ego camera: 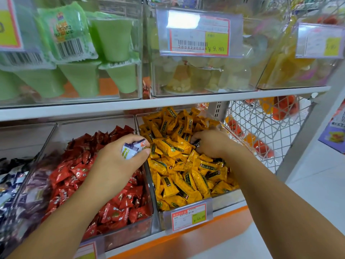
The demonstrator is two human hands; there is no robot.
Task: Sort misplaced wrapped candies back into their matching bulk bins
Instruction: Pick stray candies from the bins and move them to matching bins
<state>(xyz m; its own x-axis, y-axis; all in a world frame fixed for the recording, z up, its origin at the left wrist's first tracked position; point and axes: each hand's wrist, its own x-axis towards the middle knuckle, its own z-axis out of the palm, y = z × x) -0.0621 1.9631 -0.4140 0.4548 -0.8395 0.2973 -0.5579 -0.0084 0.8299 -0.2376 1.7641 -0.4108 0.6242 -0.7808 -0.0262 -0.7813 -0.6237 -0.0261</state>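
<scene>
Arms: two bare arms reach in from the near edge, one on each side.
Left hand: its fingers are curled tight round a small bunch of white and purple candies. I cannot count them. It hangs over the clear wall where the red bin meets the yellow bin.
Right hand: it is dug into the far middle of the yellow bin. Its fingers are curled round one small dark candy among the yellow ones.
Low bins: three clear bins stand in a row. The purple bin is on the left, the red bin is in the middle and the yellow bin is on the right. All three are heaped full.
Top bins: three clear bins, with green cups on the left, pale cups in the middle and yellow cups on the right.
Price tags: two show on the low bins and three on the top bins.
Edges: the white shelf board hangs over the far part of the low bins. A wire basket stands just right of the yellow bin.
Open room: the near halves of the low bins are open above.
</scene>
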